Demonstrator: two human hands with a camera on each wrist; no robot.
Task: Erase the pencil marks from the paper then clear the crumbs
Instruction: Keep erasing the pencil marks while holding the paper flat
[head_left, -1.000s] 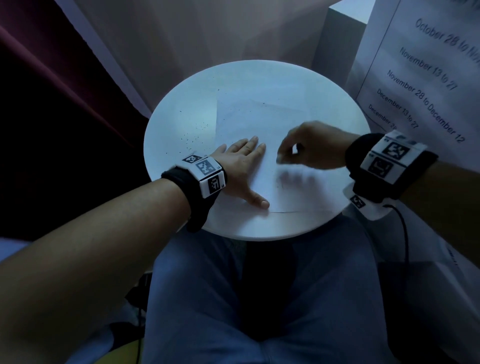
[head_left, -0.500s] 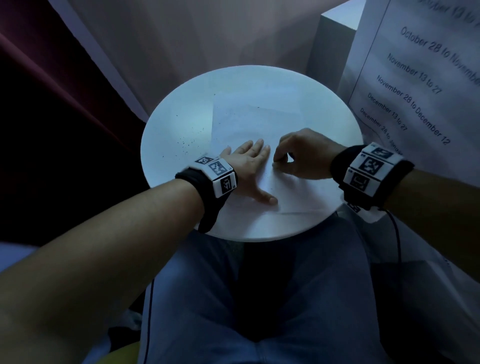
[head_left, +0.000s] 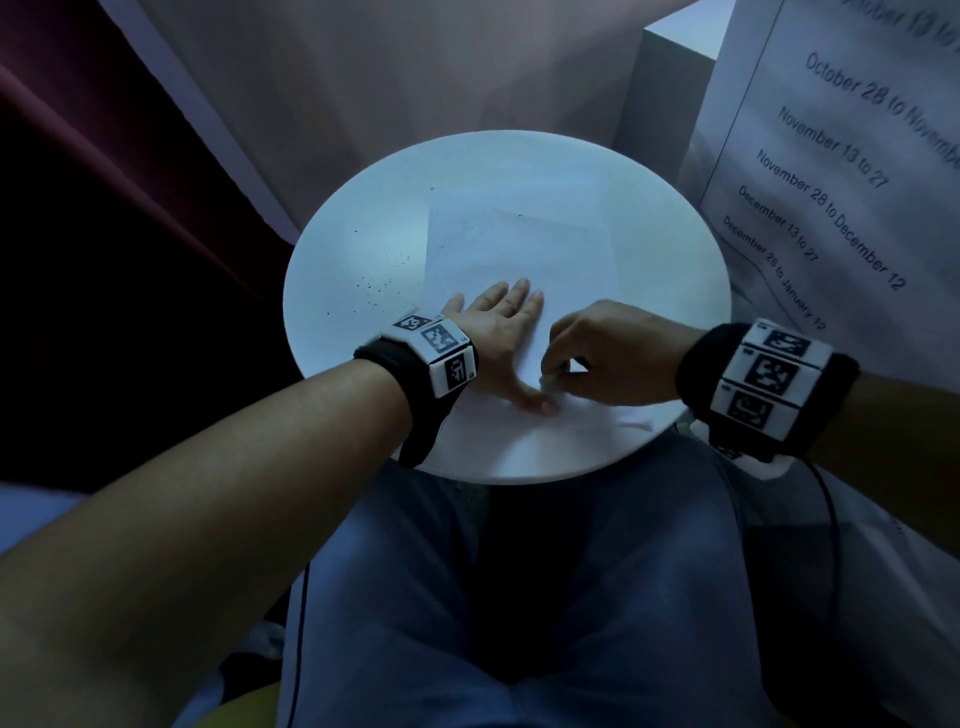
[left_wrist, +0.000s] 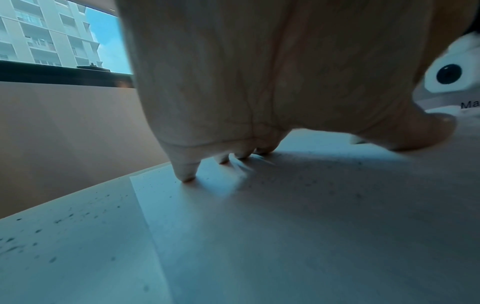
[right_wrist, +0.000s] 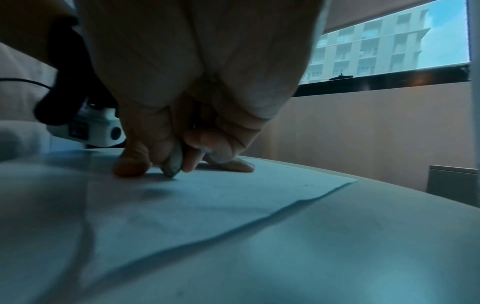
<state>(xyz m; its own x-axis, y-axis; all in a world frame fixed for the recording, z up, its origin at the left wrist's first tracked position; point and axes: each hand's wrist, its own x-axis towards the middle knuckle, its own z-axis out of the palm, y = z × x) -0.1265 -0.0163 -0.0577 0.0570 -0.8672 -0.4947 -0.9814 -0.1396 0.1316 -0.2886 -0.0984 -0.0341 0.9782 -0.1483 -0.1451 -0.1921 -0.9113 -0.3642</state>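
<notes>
A white sheet of paper (head_left: 519, 244) lies on a round white table (head_left: 670, 249). My left hand (head_left: 498, 332) lies flat on the paper's left part, fingers straight, thumb stretched toward the right hand; in the left wrist view its fingertips (left_wrist: 185, 178) press the paper (left_wrist: 285, 226). My right hand (head_left: 602, 353) pinches a small grey-tipped eraser (head_left: 548, 383) and holds its tip on the paper beside the left thumb. In the right wrist view the eraser (right_wrist: 172, 164) sits between thumb and fingers, touching the paper (right_wrist: 207, 205). Dark crumbs (head_left: 374, 291) are scattered on the table left of the sheet.
A printed sheet listing date ranges (head_left: 841, 156) stands at the right beside a white box (head_left: 660, 88). A dark red curtain (head_left: 104, 182) hangs on the left. My blue-trousered lap (head_left: 519, 597) is under the table's near edge. More crumbs (left_wrist: 64, 218) show in the left wrist view.
My right hand has moved nearer and to the left with the eraser, down to the left thumb. The left hand stays flat on the paper.
</notes>
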